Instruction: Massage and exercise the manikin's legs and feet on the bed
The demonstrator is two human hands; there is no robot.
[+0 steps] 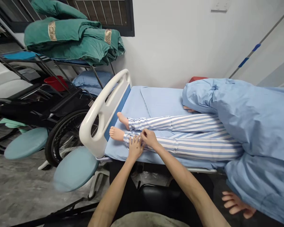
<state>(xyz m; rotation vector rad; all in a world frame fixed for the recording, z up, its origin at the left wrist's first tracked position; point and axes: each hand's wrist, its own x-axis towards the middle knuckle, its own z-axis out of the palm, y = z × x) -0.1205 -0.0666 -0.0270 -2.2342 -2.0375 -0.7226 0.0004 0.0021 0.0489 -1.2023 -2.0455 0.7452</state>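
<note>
The left hand [135,147] lies palm down on the near shin of a pair of blue-and-white striped cloth trousers [198,148], fingers loosely spread and not closed on anything; the right hand [148,138] is just beside it, fingers curled inward at the upper side of the same leg, and whether cloth is pinched between its fingertips I cannot tell; the trousers are on a lying figure, apparently a mannequin, stretched along a bed with a light-blue cotton sheet [161,97]; the smooth bare near foot [116,133] and far foot [123,120] show beyond gathered cuffs, close to a white moulded-plastic end board [94,116] with a blue inner panel; a sharp tug on the near trouser leg could, I judge, drag the limb or ruck the stripes, since the cloth looks loose and the leg beneath may be light; pulling toward the end board might bring the toes against it, as little room is left there; a bulky light-blue cloth cover [255,126] spills past the near bed edge, with a limp hand [236,201] hanging below it; shifting the figure nearerward could let cover and arm slide further, because nothing visible holds them at that edge.
</note>
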